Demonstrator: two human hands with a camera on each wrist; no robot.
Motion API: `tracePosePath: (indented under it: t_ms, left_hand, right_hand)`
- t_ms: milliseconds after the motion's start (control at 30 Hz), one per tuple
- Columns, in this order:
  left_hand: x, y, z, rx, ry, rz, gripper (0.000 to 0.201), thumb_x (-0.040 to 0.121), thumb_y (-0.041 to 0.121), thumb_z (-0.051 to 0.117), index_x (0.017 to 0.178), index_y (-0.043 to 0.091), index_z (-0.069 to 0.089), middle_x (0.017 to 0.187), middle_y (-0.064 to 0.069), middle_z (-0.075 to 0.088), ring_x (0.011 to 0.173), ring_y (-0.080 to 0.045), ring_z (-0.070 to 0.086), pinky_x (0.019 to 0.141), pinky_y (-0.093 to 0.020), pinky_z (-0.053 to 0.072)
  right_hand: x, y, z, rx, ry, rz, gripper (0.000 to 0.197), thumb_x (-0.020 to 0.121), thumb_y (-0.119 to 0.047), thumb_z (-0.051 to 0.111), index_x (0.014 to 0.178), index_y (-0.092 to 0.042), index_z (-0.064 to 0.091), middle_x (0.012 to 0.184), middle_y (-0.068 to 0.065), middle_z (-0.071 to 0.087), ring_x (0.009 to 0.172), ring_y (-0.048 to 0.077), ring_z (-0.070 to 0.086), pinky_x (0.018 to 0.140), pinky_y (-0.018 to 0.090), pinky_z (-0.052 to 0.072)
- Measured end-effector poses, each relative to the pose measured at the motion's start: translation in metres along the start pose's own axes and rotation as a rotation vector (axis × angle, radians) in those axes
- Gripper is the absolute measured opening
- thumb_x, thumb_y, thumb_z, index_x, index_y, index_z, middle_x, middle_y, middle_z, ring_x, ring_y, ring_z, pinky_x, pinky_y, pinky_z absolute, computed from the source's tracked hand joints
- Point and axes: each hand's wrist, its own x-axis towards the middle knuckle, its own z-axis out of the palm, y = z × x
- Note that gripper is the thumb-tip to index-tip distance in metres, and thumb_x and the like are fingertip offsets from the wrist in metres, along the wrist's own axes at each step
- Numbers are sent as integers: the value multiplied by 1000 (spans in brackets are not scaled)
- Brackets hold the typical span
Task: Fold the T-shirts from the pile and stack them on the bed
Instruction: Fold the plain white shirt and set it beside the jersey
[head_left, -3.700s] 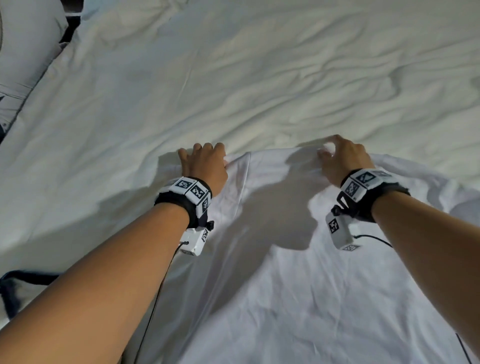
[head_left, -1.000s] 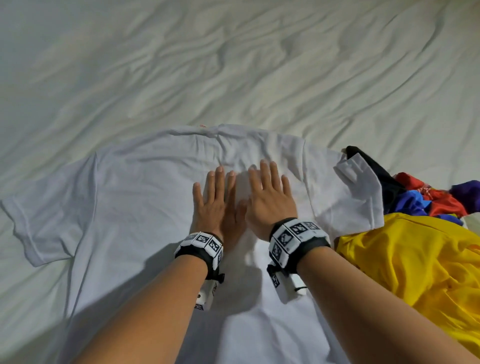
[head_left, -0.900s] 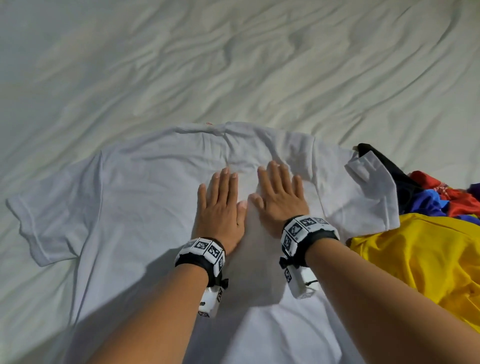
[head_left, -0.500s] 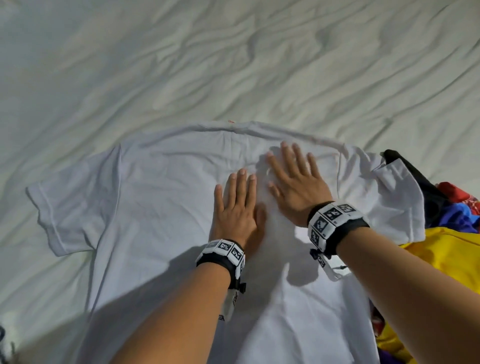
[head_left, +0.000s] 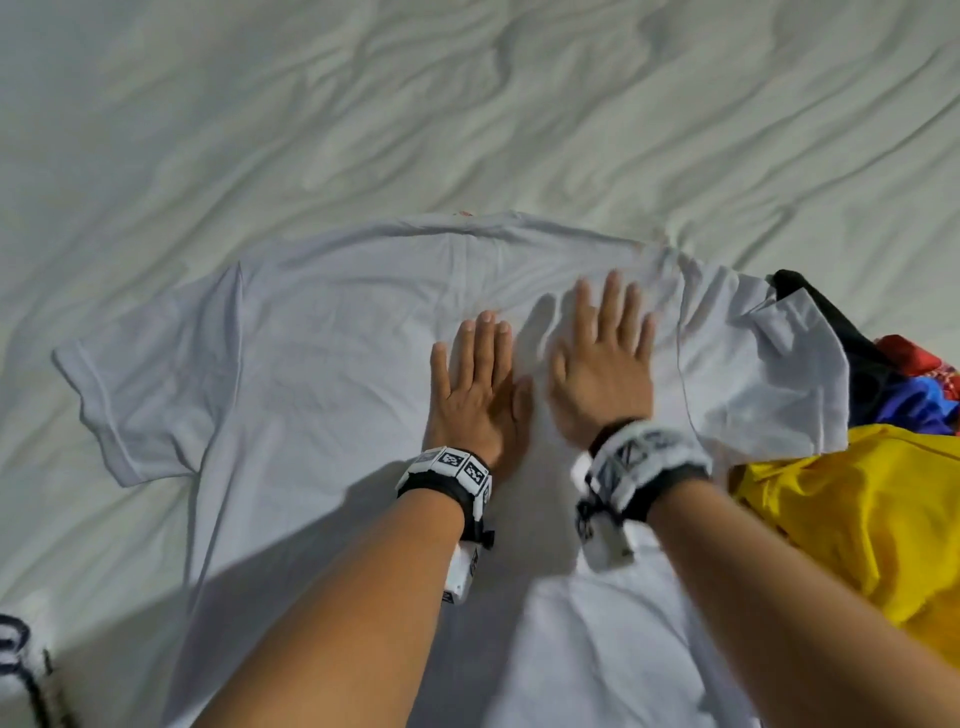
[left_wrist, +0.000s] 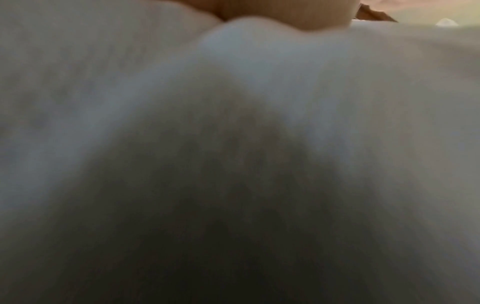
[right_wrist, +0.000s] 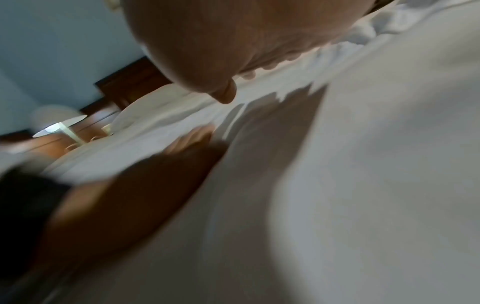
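Two hands, the left hand (head_left: 475, 387) and the right hand (head_left: 602, 364), are lying flat with fingers spread on the white T-shirt (head_left: 322, 364), which is lying along the bed (head_left: 467, 104), collar pointing away, sleeves sideways; the pile (head_left: 883, 499) is touching its right sleeve on the wrinkled white sheet.

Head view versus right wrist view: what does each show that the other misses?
Only the head view shows the crumpled yellow T-shirt and the dark, red and blue clothes pile beside it. Only the right wrist view shows a lit white lamp and a dark wooden headboard. Both show the spread white T-shirt, with the left hand and right hand flat on it.
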Motion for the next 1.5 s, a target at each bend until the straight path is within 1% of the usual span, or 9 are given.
tracePosePath:
  t_ms: [200,367,500,600,733,967,1100,1367,1500]
  left_hand:
    - [-1,0,-12,6,-140,10,67,107,43,11,161,12,-13,168,-7,-21,156,-26,-17,125,-56,-5]
    - [1,1,-22,29,-215,3,67,107,44,11,161,12,-11,169,-8,-18,156,-26,-16,125,-56,-5]
    - [3,3,-34,81,-255,3,67,107,44,10,161,11,-12,169,-9,-18,156,-28,-15,124,-57,-2]
    - [-9,9,-44,142,-260,-4,67,107,44,12,161,10,-10,170,-12,-13,157,-31,-11,124,-58,1]
    - [-77,6,-41,110,-266,-9,69,107,48,15,162,10,-6,170,-14,-12,157,-31,-10,125,-57,-1]
    - [-252,-120,-49,186,-277,-131,74,103,63,8,163,23,-11,171,-8,-12,158,-28,-7,125,-57,3]
    - [-293,-178,-70,162,-278,-348,78,101,62,8,164,15,8,170,-16,3,157,-35,5,123,-61,7]
    - [-333,-14,-45,23,-379,34,69,104,51,16,162,26,-11,166,-14,-25,155,-34,-19,122,-62,-7]
    - [-354,-41,-40,36,-396,14,70,103,63,10,160,34,-18,167,-8,-26,155,-28,-22,123,-59,-7]
  right_hand:
    - [-111,57,32,-68,-34,12,63,106,-54,17,162,-33,-3,169,0,-17,153,20,-24,123,44,-17]
    - [-108,75,18,-61,-48,186,64,107,-39,23,162,-17,-2,168,18,-6,154,42,-1,124,57,5]
    - [-163,23,35,-56,-140,-265,64,107,-47,21,163,-26,-2,167,9,-17,154,31,-18,126,51,-4]
    - [-202,31,60,-102,-236,-258,64,106,-58,15,161,-35,-8,166,-2,-25,152,23,-27,124,48,-10]
    - [-215,81,50,-39,-210,-20,65,105,-58,14,158,-38,-16,163,-4,-34,140,12,-45,118,36,-23]
    - [-244,106,37,57,-314,121,68,103,-54,16,160,-30,-15,167,1,-23,157,29,-2,124,53,16]
    - [-293,94,38,-57,-261,94,70,104,-53,16,161,-21,-10,169,7,-17,154,25,-19,126,49,-4]
    - [-344,1,89,-63,-268,-211,65,105,-52,12,162,-27,-6,168,6,-20,153,27,-23,125,48,-7]
    - [-353,27,87,-65,-269,-133,61,106,-55,13,160,-37,-9,168,1,-20,153,26,-23,125,49,-10]
